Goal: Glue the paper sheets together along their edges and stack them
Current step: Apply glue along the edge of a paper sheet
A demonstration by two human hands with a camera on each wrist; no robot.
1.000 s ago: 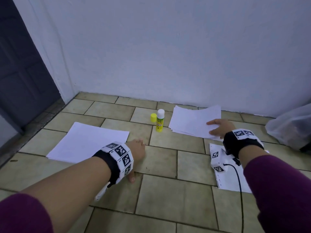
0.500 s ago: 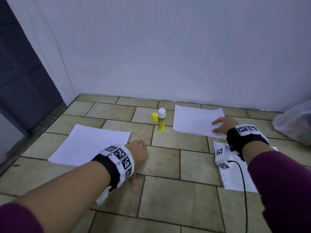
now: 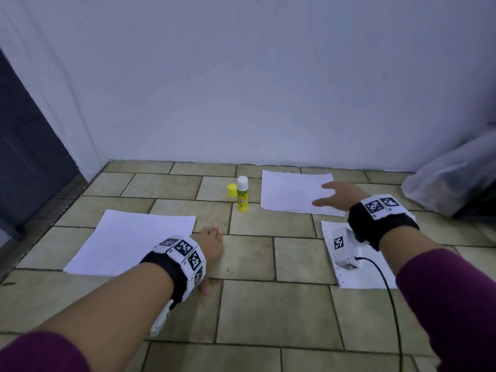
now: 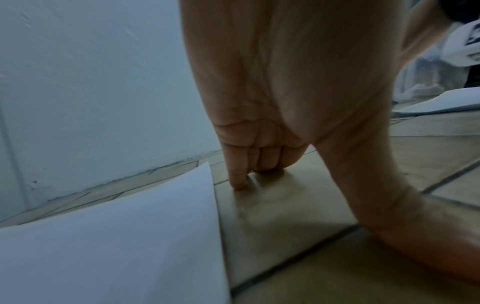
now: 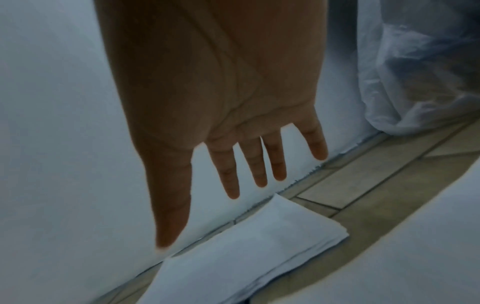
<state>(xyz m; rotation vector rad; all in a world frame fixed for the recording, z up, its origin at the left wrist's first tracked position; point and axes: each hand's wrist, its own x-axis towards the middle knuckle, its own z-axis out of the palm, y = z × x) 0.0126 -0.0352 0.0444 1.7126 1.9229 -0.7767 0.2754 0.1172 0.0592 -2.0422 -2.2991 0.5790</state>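
Note:
A single white sheet (image 3: 131,240) lies flat on the tiled floor at the left. My left hand (image 3: 212,242) is propped on the tile just right of it, bent fingertips (image 4: 239,183) pressing the floor, thumb spread, holding nothing. A stack of white sheets (image 3: 292,193) lies near the wall. My right hand (image 3: 332,197) is over its right part, fingers (image 5: 231,185) straight and spread; the right wrist view shows them just above the stack (image 5: 246,257). A glue stick (image 3: 242,194) stands upright between the papers, with its yellow cap (image 3: 232,189) beside it.
Another sheet with a perforated edge (image 3: 362,277) lies under my right wrist. A clear plastic bag (image 3: 451,178) sits against the wall at the right. A dark door (image 3: 26,157) stands at the left. A white wall closes off the far side.
My right hand has shifted a little left over the stack and its fingers have spread. The left hand has stayed where it was on the tile.

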